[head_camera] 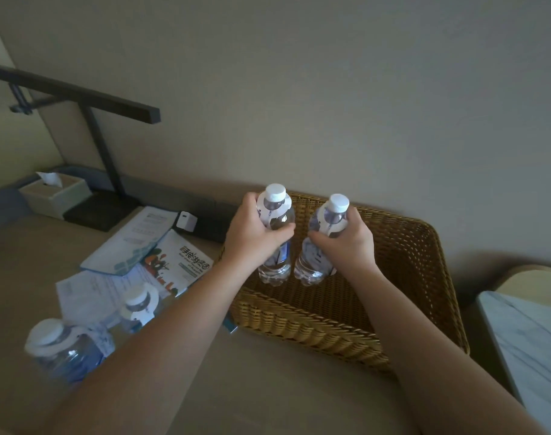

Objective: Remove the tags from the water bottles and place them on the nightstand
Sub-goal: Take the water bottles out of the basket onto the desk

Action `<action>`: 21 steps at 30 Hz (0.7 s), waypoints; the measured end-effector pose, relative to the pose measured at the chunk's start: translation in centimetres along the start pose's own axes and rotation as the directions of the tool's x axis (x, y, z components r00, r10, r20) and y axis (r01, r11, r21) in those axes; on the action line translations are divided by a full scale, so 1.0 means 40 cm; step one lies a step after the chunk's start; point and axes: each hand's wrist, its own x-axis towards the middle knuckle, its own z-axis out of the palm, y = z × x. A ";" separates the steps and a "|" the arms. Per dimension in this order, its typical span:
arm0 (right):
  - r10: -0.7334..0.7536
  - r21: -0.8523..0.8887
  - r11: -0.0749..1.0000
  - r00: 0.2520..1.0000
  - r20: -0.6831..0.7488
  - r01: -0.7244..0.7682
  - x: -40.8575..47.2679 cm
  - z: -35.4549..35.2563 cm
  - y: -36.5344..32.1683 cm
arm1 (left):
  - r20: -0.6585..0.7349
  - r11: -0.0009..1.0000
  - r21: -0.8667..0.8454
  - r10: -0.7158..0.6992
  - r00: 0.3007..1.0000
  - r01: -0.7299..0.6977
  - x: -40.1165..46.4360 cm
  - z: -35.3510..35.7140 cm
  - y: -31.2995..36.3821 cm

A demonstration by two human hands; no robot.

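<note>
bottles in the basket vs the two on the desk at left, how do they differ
The two held bottles stand upright over the wicker basket; the two desk bottles sit outside it by the leaflets. The left hand and right hand each grip a held bottle; nothing touches the desk bottles. The held bottles look sharp; the nearest desk bottle is blurred. All four share white caps and neck tags.

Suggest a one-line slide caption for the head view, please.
Left hand and right hand each grip a tagged water bottle over a wicker basket.
</note>
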 end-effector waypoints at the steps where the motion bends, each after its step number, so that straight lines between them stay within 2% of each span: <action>1: -0.031 0.012 0.999 0.999 0.006 0.031 -0.005 -0.016 -0.036 | -0.017 1.000 0.006 0.017 1.000 -0.017 -0.007 -0.026 0.025; 5: -0.114 0.129 0.986 0.993 0.032 0.109 -0.033 -0.065 -0.160 | -0.100 0.996 0.051 0.079 0.992 -0.074 -0.045 -0.129 0.104; 10: -0.193 0.302 0.944 0.967 0.168 0.136 -0.100 -0.069 -0.244 | -0.170 0.993 0.113 0.063 0.983 -0.044 -0.122 -0.236 0.142; 17: -0.273 0.354 0.924 0.897 0.348 0.144 -0.203 -0.023 -0.251 | -0.191 0.987 0.157 0.045 0.981 -0.015 -0.272 -0.307 0.113; 21: -0.275 0.347 0.930 0.862 0.426 0.125 -0.264 0.022 -0.193 | -0.186 0.982 0.172 -0.040 0.982 0.072 -0.362 -0.278 0.031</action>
